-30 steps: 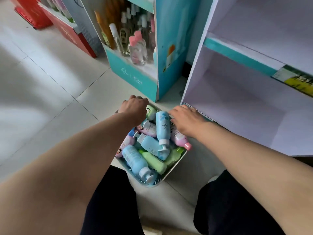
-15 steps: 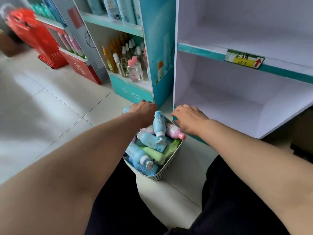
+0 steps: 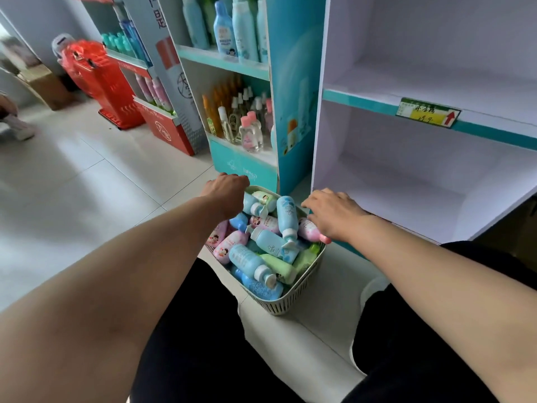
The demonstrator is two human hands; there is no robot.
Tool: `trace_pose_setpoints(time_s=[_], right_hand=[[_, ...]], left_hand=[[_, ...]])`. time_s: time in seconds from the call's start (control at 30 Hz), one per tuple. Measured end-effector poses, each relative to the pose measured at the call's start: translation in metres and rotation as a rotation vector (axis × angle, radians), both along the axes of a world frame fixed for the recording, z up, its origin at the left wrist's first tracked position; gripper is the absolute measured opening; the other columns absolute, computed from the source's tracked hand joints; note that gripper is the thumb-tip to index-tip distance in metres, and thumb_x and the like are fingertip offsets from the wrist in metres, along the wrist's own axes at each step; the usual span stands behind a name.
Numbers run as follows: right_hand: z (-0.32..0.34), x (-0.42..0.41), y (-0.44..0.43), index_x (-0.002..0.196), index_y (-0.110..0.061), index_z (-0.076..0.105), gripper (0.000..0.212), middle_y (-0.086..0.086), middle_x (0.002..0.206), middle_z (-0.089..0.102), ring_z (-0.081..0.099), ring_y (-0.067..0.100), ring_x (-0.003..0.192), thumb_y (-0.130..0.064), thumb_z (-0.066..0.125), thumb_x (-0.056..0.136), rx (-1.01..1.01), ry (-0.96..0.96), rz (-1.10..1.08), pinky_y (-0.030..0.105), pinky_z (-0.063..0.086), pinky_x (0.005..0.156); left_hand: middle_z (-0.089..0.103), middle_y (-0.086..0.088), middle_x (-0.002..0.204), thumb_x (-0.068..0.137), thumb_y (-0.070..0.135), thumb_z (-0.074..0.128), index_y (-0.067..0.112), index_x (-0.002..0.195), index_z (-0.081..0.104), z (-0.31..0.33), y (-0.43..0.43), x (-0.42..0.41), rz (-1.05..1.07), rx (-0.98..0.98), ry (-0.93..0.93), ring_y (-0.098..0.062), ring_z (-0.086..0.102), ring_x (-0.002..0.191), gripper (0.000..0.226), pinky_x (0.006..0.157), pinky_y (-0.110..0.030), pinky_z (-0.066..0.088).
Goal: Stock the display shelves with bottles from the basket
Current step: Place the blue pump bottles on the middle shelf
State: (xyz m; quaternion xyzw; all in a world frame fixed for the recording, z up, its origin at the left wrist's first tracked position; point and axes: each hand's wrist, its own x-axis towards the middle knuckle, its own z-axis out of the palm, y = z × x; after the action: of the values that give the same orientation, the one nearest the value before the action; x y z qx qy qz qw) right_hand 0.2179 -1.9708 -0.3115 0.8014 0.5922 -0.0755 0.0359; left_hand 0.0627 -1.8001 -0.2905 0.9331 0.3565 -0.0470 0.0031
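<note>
Pale tiled shop floor (image 3: 72,184), display stands along the back. Teal stand (image 3: 293,112) at 12 o'clock is already full of product; red stand (image 3: 96,80) sits at 10 o'clock. White shelf unit (image 3: 406,184) fills 1–3 o'clock.

Progress: looks like the very start. 2 shelf levels of the white unit are in view, w/ no bottle on either; only 1 price tag (image 3: 427,113) on the upper shelf's teal edge. Everything seen here is left to move.

Basket (image 3: 279,308) sits on the floor at centre frame, between the knees, near the white unit's base at its 2 o'clock. Bottles (image 3: 286,215) are heaped inside, lying every which way.

Count, approx:
- blue: 6
- pink (image 3: 308,228): 4
- green (image 3: 279,269): 3
- so ~13 showing; more may be buried underneath.

L hand (image 3: 226,190) is at the basket's 11 o'clock corner, back of hand up, fingers hidden behind it, so can't tell if it's clasping the rim or just resting there. R hand (image 3: 334,216) lies over the 2 o'clock edge, palm down on top of the pink bottle, fingers loosely bent toward the blue one. Can't tell whether it has hold of anything; no bottle is lifted clear.

Judgement: next comes picking a bottle and standing it on the lower shelf.
</note>
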Motion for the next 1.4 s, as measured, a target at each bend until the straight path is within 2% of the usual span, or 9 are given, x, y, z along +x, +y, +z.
trace_pose_setpoints(time_s=[0.37, 0.6, 0.77, 0.87, 0.93, 1.07, 1.23, 1.33, 1.4], right_hand=[[-0.054, 0.009, 0.045, 0.129, -0.025, 0.052, 0.037, 0.000, 0.126, 0.051, 0.045, 0.025, 0.119, -0.033, 0.052, 0.092, -0.079, 0.014, 0.002, 0.042, 0.039, 0.098], [-0.079, 0.014, 0.069, 0.131, -0.023, 0.049, 0.044, 0.001, 0.132, 0.045, 0.041, 0.024, 0.122, -0.013, 0.058, 0.089, -0.142, 0.024, 0.071, 0.037, 0.034, 0.102], [-0.099, 0.017, 0.092, 0.138, -0.030, 0.044, 0.056, -0.001, 0.145, 0.033, 0.029, 0.030, 0.134, -0.013, 0.062, 0.087, -0.273, 0.032, 0.243, 0.038, 0.027, 0.110], [-0.120, 0.021, 0.105, 0.135, -0.033, 0.046, 0.050, -0.001, 0.143, 0.038, 0.026, 0.024, 0.139, -0.019, 0.059, 0.089, -0.313, -0.108, 0.493, 0.042, 0.018, 0.115], [-0.127, 0.023, 0.113, 0.132, -0.032, 0.048, 0.044, -0.003, 0.139, 0.042, 0.027, 0.022, 0.138, -0.024, 0.057, 0.090, -0.335, -0.211, 0.618, 0.045, 0.020, 0.113], [-0.131, 0.030, 0.120, 0.129, -0.035, 0.048, 0.040, -0.006, 0.135, 0.046, 0.032, 0.019, 0.135, -0.025, 0.054, 0.091, -0.290, -0.232, 0.672, 0.046, 0.024, 0.110], [-0.125, 0.037, 0.120, 0.129, -0.025, 0.051, 0.046, -0.001, 0.127, 0.053, 0.050, 0.023, 0.118, -0.020, 0.062, 0.085, 0.022, -0.058, 0.498, 0.037, 0.038, 0.099], [-0.109, 0.040, 0.115, 0.138, -0.025, 0.038, 0.061, 0.001, 0.129, 0.046, 0.046, 0.022, 0.119, -0.035, 0.066, 0.085, 0.072, 0.164, 0.166, 0.035, 0.040, 0.093], [-0.101, 0.041, 0.114, 0.136, -0.024, 0.039, 0.062, 0.004, 0.124, 0.047, 0.047, 0.023, 0.117, -0.047, 0.065, 0.084, 0.116, 0.294, -0.079, 0.033, 0.039, 0.087]], left_hand=[[0.056, -0.006, 0.133, 0.092, 0.008, 0.055, 0.019, 0.135, 0.049, -0.063, 0.038, 0.015, 0.113, -0.192, -0.057, -0.027, 0.048, 0.123, 0.044, 0.098, -0.041, 0.045], [0.057, -0.006, 0.128, 0.091, 0.012, 0.055, 0.022, 0.132, 0.050, -0.099, 0.054, 0.031, 0.138, -0.265, -0.054, -0.027, 0.052, 0.116, 0.043, 0.093, -0.043, 0.047], [0.058, -0.004, 0.126, 0.092, 0.010, 0.054, 0.020, 0.130, 0.052, -0.109, 0.066, 0.047, 0.129, -0.265, -0.074, -0.024, 0.054, 0.114, 0.040, 0.089, -0.039, 0.049], [0.058, -0.004, 0.127, 0.091, 0.008, 0.056, 0.019, 0.132, 0.051, -0.114, 0.073, 0.052, 0.138, -0.264, -0.064, -0.024, 0.054, 0.115, 0.044, 0.086, -0.036, 0.047], [0.059, -0.005, 0.124, 0.090, 0.007, 0.055, 0.018, 0.130, 0.052, -0.118, 0.078, 0.053, 0.134, -0.264, -0.045, -0.025, 0.054, 0.112, 0.042, 0.085, -0.037, 0.048], [0.057, -0.007, 0.123, 0.091, 0.009, 0.055, 0.020, 0.131, 0.051, -0.129, 0.089, 0.051, 0.111, -0.253, 0.019, -0.025, 0.052, 0.113, 0.042, 0.082, -0.035, 0.045], [0.056, -0.007, 0.126, 0.087, 0.011, 0.058, 0.024, 0.137, 0.046, -0.140, 0.100, 0.052, 0.083, -0.224, 0.057, -0.028, 0.050, 0.115, 0.053, 0.087, -0.038, 0.046], [0.054, -0.002, 0.132, 0.086, 0.009, 0.057, 0.027, 0.138, 0.044, -0.146, 0.106, 0.055, 0.015, -0.193, 0.087, -0.027, 0.047, 0.119, 0.056, 0.092, -0.041, 0.047], [0.052, 0.002, 0.135, 0.087, 0.010, 0.058, 0.029, 0.139, 0.044, -0.152, 0.108, 0.057, -0.020, -0.163, 0.109, -0.025, 0.044, 0.122, 0.057, 0.092, -0.041, 0.045]])
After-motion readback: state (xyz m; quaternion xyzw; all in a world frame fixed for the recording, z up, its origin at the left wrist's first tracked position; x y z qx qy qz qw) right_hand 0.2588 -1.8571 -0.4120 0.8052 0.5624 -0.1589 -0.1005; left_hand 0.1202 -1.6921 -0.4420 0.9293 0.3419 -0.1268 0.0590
